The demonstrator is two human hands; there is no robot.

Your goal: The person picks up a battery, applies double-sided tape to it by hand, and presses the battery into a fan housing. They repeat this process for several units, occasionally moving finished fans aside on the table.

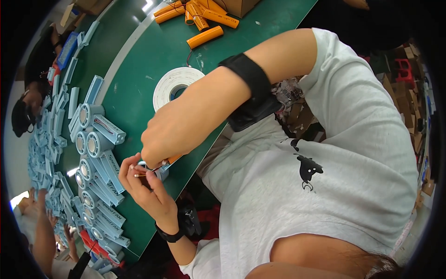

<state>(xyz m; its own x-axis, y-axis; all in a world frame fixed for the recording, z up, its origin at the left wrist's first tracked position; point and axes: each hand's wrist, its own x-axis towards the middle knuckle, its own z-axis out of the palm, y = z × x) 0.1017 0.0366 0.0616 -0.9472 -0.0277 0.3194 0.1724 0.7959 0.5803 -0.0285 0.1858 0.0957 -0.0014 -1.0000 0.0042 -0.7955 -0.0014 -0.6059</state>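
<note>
Where the thin wires [143,176] lie: at the left hand [147,189], white connector [136,176] on their end, orange cylinder [173,159] near
Left fingers [124,169]: curled around them; grip unclear
Right hand [169,132]: fingers mostly hidden, cannot tell
Worktop [134,74]: tape roll [163,90], blue fans [94,144]

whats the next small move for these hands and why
Probably steady the small white connector with the left hand: it pokes out at the end of thin wires, apparently unplugged, while the right hand bends close above, its grip mostly hidden.
</note>
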